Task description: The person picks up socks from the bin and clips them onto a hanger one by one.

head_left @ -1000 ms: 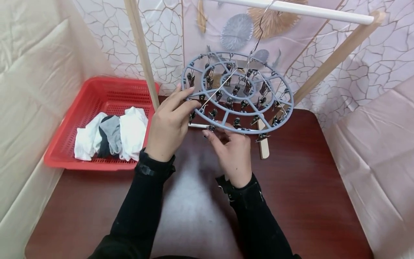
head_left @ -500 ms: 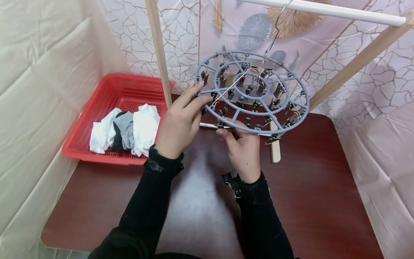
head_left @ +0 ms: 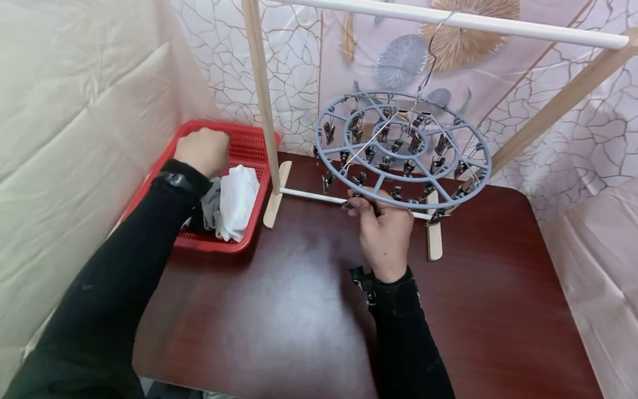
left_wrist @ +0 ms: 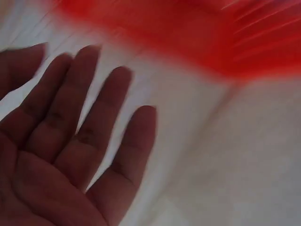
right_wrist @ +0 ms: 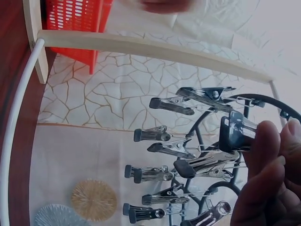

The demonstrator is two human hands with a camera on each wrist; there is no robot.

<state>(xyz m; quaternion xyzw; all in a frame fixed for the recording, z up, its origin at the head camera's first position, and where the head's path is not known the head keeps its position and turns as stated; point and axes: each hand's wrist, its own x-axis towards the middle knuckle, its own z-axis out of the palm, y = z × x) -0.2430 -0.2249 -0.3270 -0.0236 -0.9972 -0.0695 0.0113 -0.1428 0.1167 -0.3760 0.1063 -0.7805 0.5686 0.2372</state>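
Note:
My left hand is over the red basket, its fingers spread and apart in the left wrist view, with nothing in them. White cloth and grey cloth lie in the basket, partly behind the left arm. My right hand is under the front rim of a round grey clip hanger. In the right wrist view, its thumb and finger pinch one metal clip with dark tips. Several similar clips dangle from the hanger's rings.
The hanger hooks onto a white bar between wooden posts. A lower white rod and wooden feet stand on the dark red table. Draped cloth rises at the left.
My left hand has left the hanger's rim and moved left over the basket. My right hand stays at the clip under the front rim. The head view has shifted left.

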